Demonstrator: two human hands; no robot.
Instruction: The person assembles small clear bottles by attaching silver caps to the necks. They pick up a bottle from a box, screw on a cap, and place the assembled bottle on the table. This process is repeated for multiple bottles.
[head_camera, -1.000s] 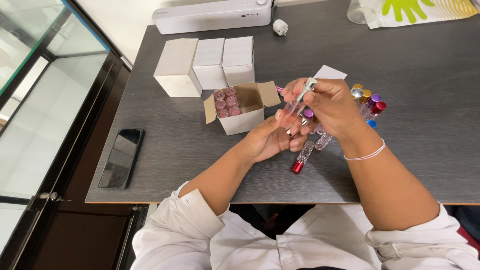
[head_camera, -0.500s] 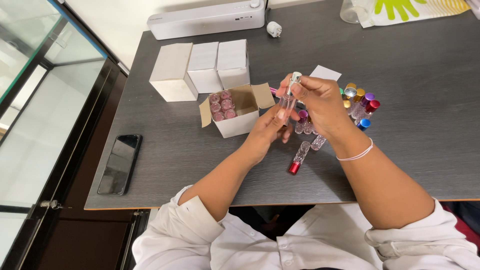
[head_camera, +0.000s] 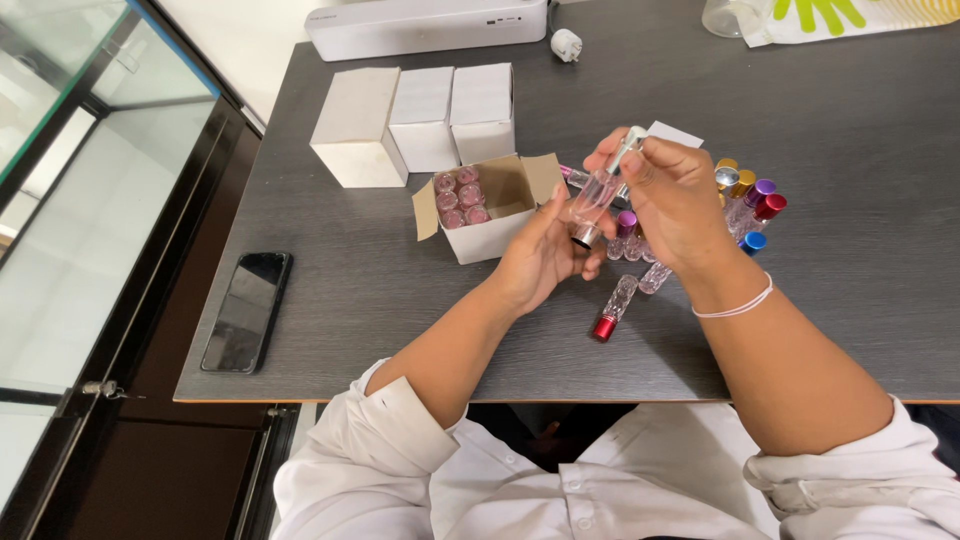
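- The right hand is pinching the top end of a small clear glass vial with a silver cap between thumb and fingers, its grip clamped on the upper tip.
- The left hand is cupping under the vial's lower silver end, fingers curled loosely and touching it; its grip is closed around that bottom end.
- The vial is being held tilted above the dark grey wood-grain counter, just right of an open white cardboard box.
- Pink-capped vials are standing in rows inside that box, filling its left part.
- Three closed white cardboard boxes are sitting side by side behind the open one.
- A clear vial with a red cap is lying on the counter below the hands.
- A cluster of vials with gold, purple, red and blue caps is standing just right of the right hand.
- A black smartphone is lying near the counter's left edge, well apart from the hands.
- A thin white bracelet is circling the right wrist.
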